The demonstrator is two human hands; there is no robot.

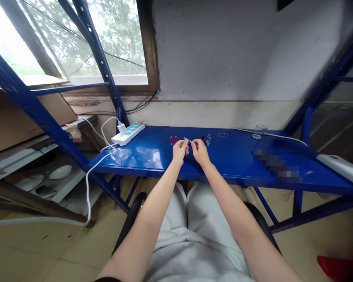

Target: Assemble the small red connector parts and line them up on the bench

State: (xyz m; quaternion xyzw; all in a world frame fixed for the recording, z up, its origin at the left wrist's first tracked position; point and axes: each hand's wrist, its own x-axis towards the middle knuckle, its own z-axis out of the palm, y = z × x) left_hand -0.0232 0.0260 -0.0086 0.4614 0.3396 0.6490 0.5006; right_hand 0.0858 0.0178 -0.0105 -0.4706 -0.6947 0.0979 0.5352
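Observation:
My left hand (180, 150) and my right hand (200, 151) meet over the middle of a blue metal shelf (153, 154). Both are pinched on a small thin clear piece (188, 140) held between their fingertips; what it is I cannot make out. Just beyond the hands stand two small red pieces (173, 140), a dark red one (203, 138) and a small clear part (208, 139). A row of tiny dark dots (222, 134) lies farther back on the shelf.
A white power strip (127, 134) with a plugged white cable sits at the shelf's left rear. A clear glass cup (259, 131) stands at the back right, a white flat device (339, 166) at the far right. Blue rack posts flank both sides; a window is upper left.

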